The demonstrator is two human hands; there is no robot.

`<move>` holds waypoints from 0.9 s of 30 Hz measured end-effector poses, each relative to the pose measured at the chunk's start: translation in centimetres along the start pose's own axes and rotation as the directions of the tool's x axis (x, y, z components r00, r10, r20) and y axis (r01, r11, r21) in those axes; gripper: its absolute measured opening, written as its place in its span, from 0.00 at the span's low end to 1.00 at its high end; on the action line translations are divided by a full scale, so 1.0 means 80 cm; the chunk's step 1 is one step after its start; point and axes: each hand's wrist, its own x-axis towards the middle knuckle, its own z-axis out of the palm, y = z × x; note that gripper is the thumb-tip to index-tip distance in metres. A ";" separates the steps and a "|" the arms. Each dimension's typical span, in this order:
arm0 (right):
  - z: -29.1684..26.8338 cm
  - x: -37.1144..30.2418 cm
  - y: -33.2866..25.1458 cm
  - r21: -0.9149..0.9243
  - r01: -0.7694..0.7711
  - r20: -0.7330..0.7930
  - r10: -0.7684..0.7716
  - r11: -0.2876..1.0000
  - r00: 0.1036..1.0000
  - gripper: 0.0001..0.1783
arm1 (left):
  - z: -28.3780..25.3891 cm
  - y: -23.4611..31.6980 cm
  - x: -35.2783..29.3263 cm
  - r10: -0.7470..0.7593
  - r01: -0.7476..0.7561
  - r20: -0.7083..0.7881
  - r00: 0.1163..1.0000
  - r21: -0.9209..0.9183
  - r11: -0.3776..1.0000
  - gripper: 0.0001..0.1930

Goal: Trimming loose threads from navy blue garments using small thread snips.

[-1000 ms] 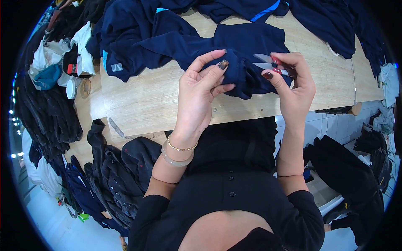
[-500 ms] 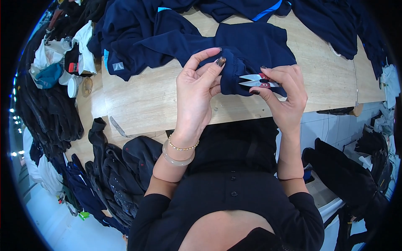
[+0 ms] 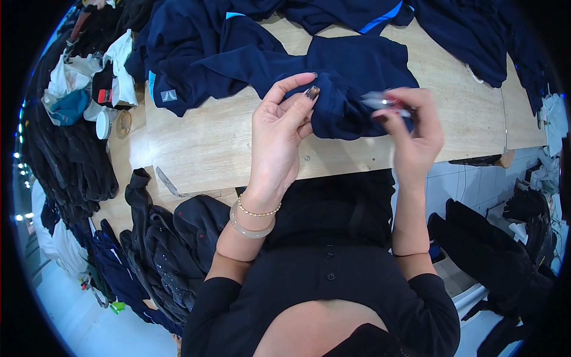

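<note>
**Basically: navy garment pinched left, snips in right, centre of frame**

Navy garment (image 3: 366,56) sits at upper centre of frame on the wooden tabletop (image 3: 208,143), its near part bunched and raised between the hands. Left hand (image 3: 279,128) has its fingers closed on the left edge of that bunch: thumb on the near side, lower fingers partly hidden, index stretched toward upper right. My read: that pinch steadies the cloth and presents its folded edge to the other hand.

Right hand (image 3: 419,125) is blurred; fingers gripping red-handled snips (image 3: 373,100). Held near the handles, probably so the blades stay free. Can't tell if the blades are apart, or if they touch cloth; they overlap it in view.

Orientation: snips' long axis runs roughly left-right, tips to the left and slightly up, toward the left hand. Garment runs left-right too: narrow strip at left, wide panel at right, bunched part toward the bottom of frame.

Navy pile (image 3: 178,44) fills upper left, likely kept within reach. Dark garments (image 3: 169,238) lie at lower left.
</note>
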 end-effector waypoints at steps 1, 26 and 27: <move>-0.003 -0.002 0.003 0.216 -0.215 -0.104 0.241 0.952 0.965 0.18 | -0.005 0.000 0.001 0.003 -0.003 0.002 1.000 -0.002 1.000 0.15; -0.151 0.006 0.156 0.183 -0.731 -0.246 0.750 0.658 0.614 0.20 | 0.016 -0.072 -0.048 0.032 -0.636 0.790 0.613 0.469 0.612 0.18; -0.143 0.004 0.152 0.183 -0.731 -0.236 0.751 0.657 0.616 0.20 | 0.014 -0.092 -0.048 0.005 -0.692 0.854 0.520 0.417 0.588 0.18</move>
